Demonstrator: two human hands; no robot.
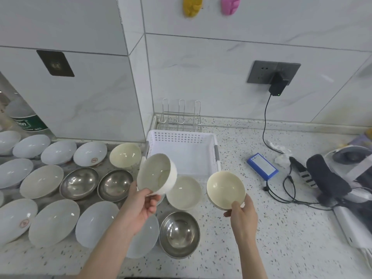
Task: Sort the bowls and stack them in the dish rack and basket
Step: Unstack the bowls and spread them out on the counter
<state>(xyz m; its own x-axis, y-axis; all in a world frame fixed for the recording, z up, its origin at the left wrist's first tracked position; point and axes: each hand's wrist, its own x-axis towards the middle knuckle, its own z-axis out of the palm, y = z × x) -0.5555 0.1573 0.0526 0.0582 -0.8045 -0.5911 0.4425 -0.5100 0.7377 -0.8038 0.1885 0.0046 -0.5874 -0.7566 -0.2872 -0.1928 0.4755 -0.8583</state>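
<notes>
Bowls fill the lower left of the bench (281, 228). At centre, the left hand (141, 206) pinches a white bowl (157, 174) and the right hand (241, 214) a cream bowl (225, 190); sorting is underway. Next, both seemingly go behind into the empty basket (182, 156), dish rack (181, 117) beyond.

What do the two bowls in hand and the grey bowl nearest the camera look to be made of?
Left-hand bowl: glossy white, thick-walled, likely glazed ceramic. Right-hand bowl: cream, duller sheen, thin rim, perhaps melamine or plastic; unsure. Grey bowl: mirror-like reflections inside, almost surely stainless steel.
</notes>
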